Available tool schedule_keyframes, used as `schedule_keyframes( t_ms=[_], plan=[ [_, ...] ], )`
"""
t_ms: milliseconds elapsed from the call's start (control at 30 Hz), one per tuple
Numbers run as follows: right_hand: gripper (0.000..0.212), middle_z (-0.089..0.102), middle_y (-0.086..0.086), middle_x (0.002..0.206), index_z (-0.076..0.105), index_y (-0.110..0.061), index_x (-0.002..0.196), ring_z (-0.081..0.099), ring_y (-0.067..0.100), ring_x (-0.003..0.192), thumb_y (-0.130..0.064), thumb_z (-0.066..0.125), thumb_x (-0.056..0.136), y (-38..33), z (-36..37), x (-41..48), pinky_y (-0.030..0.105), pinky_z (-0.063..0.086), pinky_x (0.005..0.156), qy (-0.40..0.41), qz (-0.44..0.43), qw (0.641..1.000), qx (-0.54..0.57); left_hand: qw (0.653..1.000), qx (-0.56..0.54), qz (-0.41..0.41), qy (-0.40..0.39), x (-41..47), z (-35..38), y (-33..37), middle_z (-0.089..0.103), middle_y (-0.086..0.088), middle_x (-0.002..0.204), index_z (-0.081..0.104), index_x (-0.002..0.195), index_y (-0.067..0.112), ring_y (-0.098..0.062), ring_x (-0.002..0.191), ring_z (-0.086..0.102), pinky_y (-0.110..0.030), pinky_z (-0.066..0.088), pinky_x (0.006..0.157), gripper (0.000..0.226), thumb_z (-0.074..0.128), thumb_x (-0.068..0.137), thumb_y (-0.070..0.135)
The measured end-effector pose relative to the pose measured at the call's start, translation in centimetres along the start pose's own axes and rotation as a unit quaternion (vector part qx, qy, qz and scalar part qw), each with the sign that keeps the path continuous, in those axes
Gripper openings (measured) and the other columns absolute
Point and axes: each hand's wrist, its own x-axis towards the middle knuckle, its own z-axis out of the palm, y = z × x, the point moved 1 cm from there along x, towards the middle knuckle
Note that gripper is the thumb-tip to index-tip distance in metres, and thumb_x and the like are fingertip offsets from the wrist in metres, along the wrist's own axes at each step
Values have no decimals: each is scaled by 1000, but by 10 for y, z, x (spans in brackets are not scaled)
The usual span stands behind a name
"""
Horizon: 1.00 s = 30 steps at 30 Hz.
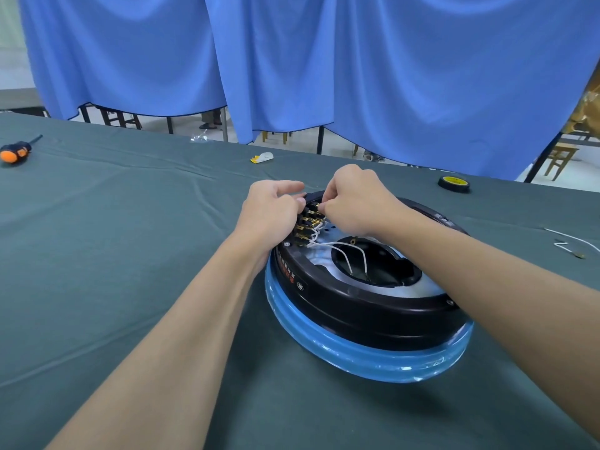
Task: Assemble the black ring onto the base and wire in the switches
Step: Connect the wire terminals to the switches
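A round base wrapped in blue film (367, 355) lies on the green cloth with the black ring (363, 315) seated on top. A row of switches with brass terminals (305, 227) sits inside the ring's far left edge. White wires (344, 251) run from them into the central opening. My left hand (271, 211) grips the ring's outer edge by the switches. My right hand (354, 203) pinches a wire end at the top terminal.
An orange and black screwdriver (16, 151) lies far left. A yellow and white scrap (262, 157) sits behind the hands. A roll of black tape (453, 183) is at the right, with a loose white wire (571, 238) near the right edge. Blue curtains hang behind.
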Motion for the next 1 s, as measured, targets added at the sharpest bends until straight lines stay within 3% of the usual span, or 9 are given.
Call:
schedule_keyframes(
  t_ms=[133, 267, 367, 500, 600, 800, 1000],
  plan=[
    [22, 69, 20, 92, 68, 5, 95, 59, 31, 95, -9, 53, 86, 3, -1, -2, 44, 54, 80, -9, 9, 1000, -1, 1000, -18, 4, 4, -2, 0, 0, 72, -7, 111, 64, 127, 19, -26, 100, 69, -41, 55, 93, 38, 55, 93, 4],
    [11, 60, 1, 100, 68, -17, 93, 53, 24, 99, -19, 60, 87, 6, -10, -10, 32, 42, 88, 42, -90, 994, -35, 999, -38, 4, -2, -2, -2, -1, 73, -6, 107, 65, 124, 19, -17, 91, 69, -28, 55, 80, 36, 55, 94, 2],
    [11, 57, -4, 97, 71, -22, 96, 48, 19, 93, -26, 66, 87, 6, -14, -20, 22, 26, 76, 31, -179, 983, -29, 999, -43, 6, -7, -2, -2, 0, 72, -7, 110, 65, 123, 19, -16, 98, 69, -27, 54, 85, 37, 55, 93, 1],
    [9, 61, -11, 86, 74, -21, 94, 43, 5, 83, -22, 69, 86, 6, -13, -23, 16, 28, 70, -2, -213, 977, -27, 999, -39, 10, -10, -3, -3, 0, 74, -5, 107, 65, 124, 18, -12, 97, 70, -17, 52, 74, 36, 54, 93, 1],
    [7, 57, -21, 70, 76, -20, 89, 49, -4, 69, -17, 72, 84, 6, -14, -23, 2, 32, 70, 4, -205, 979, 2, 999, -42, 8, -9, -3, -3, 0, 74, -6, 106, 65, 124, 17, -15, 96, 70, -23, 54, 79, 36, 55, 93, 1],
    [6, 67, -16, 69, 76, -23, 82, 55, -9, 63, -17, 76, 80, 10, -16, -22, 3, 37, 63, -22, -174, 983, 58, 999, -45, 3, -5, -4, -2, 0, 72, -9, 108, 66, 121, 17, -23, 99, 70, -39, 55, 94, 34, 56, 93, 2],
    [12, 70, -11, 72, 77, -22, 85, 57, -7, 65, -12, 72, 83, 10, -16, -23, 4, 38, 60, -19, -171, 984, 54, 999, -48, -2, -5, -5, -2, 0, 73, -9, 107, 66, 121, 18, -24, 96, 71, -39, 56, 91, 33, 57, 94, 3]
  ],
)
